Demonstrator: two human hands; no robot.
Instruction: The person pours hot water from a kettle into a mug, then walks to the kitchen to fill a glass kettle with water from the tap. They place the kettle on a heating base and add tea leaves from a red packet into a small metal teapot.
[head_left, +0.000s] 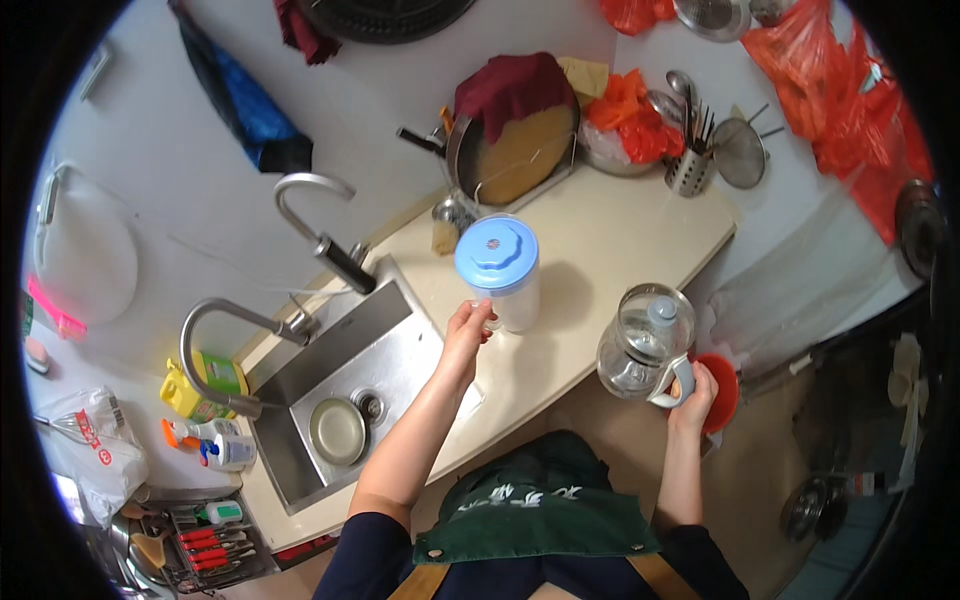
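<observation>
My left hand (470, 330) grips the handle of a clear pitcher (517, 304) with a blue lid (496, 252), over the counter beside the sink. In my right hand (696, 397) is the pale handle of a glass kettle (634, 360). Its glass lid with a grey knob (662, 310) is on top. The kettle is past the counter's front edge, above a red bin (721, 397). Whether the pitcher's base touches the counter, I cannot tell.
A small round dish (337, 431) lies in the steel sink (390, 360), under two faucets (322, 247). Bottles (225, 450) stand left of it. Along the wall are a racked pan (525, 157), a bowl with red bags (622, 154) and a utensil holder (687, 174). The cream counter (622, 225) runs right.
</observation>
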